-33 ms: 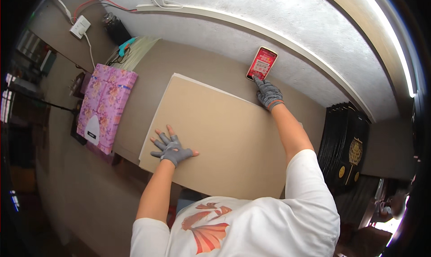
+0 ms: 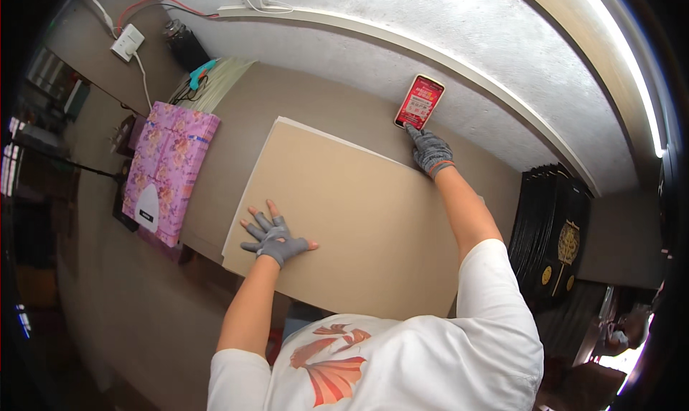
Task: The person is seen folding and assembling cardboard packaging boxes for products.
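Surface: tan worktable [image 2: 287, 102] under a white textured wall [image 2: 459, 45].
Count: one flat brown cardboard sheet [image 2: 352, 217], one red-screened phone [image 2: 419, 101].
Hands: gloved left hand [image 2: 276, 240] spread flat on the sheet; gloved right hand [image 2: 429, 150] fingertip touches the phone, holding nothing.

The cardboard sheet [image 2: 337, 217] covers most of the surface [image 2: 287, 95], leaving a bare strip behind it (phone [image 2: 419, 101] leaning there); a pink floral box [image 2: 169, 168] blocks the left, black bags [image 2: 549, 231] the right.

a board [image 2: 344, 210] lies on the table [image 2: 287, 95], with the left hand [image 2: 276, 240] flat on its near left part, the right hand [image 2: 429, 151] at its far right corner touching a phone [image 2: 418, 101], a wrapped package [image 2: 169, 167] to the left, and stacked bags [image 2: 549, 231] to the right.
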Available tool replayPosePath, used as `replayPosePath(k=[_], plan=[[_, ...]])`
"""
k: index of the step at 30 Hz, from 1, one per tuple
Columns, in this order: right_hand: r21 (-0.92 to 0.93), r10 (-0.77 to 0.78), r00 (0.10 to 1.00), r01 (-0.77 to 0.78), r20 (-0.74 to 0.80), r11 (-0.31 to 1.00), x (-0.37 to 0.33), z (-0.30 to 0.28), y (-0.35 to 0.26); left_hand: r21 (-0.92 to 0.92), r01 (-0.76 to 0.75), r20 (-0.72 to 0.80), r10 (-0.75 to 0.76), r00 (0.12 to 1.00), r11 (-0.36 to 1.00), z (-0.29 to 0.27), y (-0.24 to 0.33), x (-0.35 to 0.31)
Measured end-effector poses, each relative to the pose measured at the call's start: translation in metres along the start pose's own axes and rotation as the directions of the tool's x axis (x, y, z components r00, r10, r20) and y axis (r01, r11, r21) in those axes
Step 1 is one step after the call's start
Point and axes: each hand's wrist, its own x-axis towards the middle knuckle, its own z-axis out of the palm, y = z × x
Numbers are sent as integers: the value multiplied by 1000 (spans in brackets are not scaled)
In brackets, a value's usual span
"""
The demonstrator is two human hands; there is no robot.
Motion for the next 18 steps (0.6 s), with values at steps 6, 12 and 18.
replayPosePath(k=[6,12,18], plan=[[-12,70,995,-69,70,998,6,1,1,0,10,10,-10,1000,1000,-2,2,-1],[31,186,982,-186,-22,982,17,-3,8,4,10,19,-10,1000,1000,0,2,0],[274,130,902,-14,-411,962,2,2,15,26,23,18,-24,1000,999,-1,5,-2]])
